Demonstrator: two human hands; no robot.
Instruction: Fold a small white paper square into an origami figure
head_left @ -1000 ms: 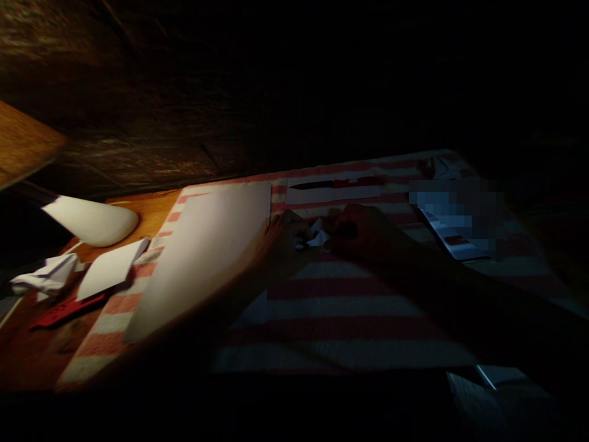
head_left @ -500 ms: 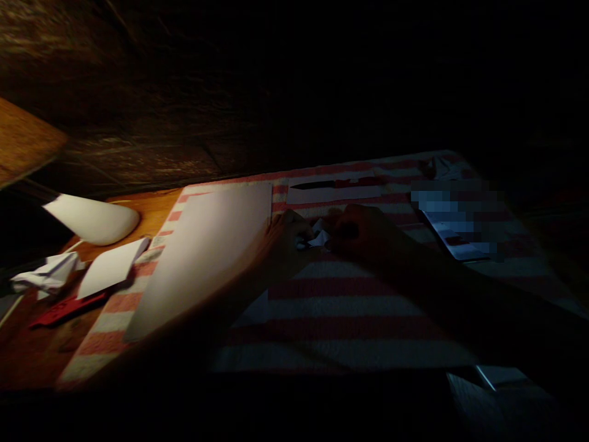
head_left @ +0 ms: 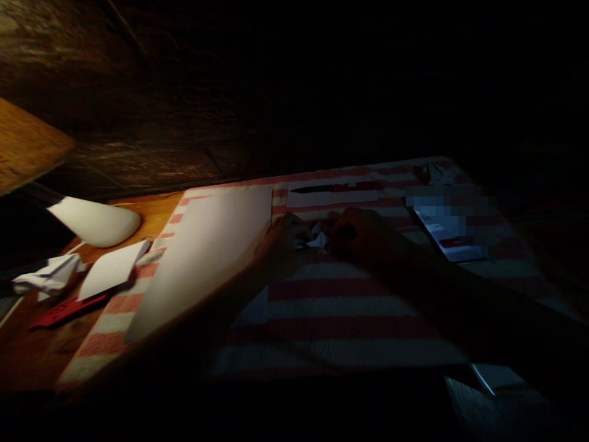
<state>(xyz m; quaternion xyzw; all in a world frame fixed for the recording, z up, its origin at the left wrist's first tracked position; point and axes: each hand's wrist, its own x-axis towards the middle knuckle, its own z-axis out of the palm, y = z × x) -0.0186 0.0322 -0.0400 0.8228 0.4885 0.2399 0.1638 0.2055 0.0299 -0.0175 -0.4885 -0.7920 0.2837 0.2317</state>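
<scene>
Between my two hands is a small piece of folded white paper (head_left: 318, 239), with pointed flaps, just above the striped cloth. The curled fingers of my left hand (head_left: 289, 236) grip it from the left. From the right, my right hand (head_left: 356, 230) pinches it, its fingers mostly in shadow. A large sheet of white paper (head_left: 207, 245) lies to the left, partly under my left forearm. Beyond my hands a knife (head_left: 322, 189) with a dark blade and red handle rests on a strip of white paper (head_left: 304, 199).
A red-and-white striped cloth (head_left: 368, 307) covers the table. At right lies a phone with a lit screen (head_left: 442, 236). On the left stand a white lamp (head_left: 94, 222), crumpled paper (head_left: 50, 274), and a notepad (head_left: 113, 270) beside a red object (head_left: 69, 310). Much is dark.
Both hands stay on the folded paper in nearly the same pose. The view has shifted slightly, and the phone's screen shows a somewhat different picture.
</scene>
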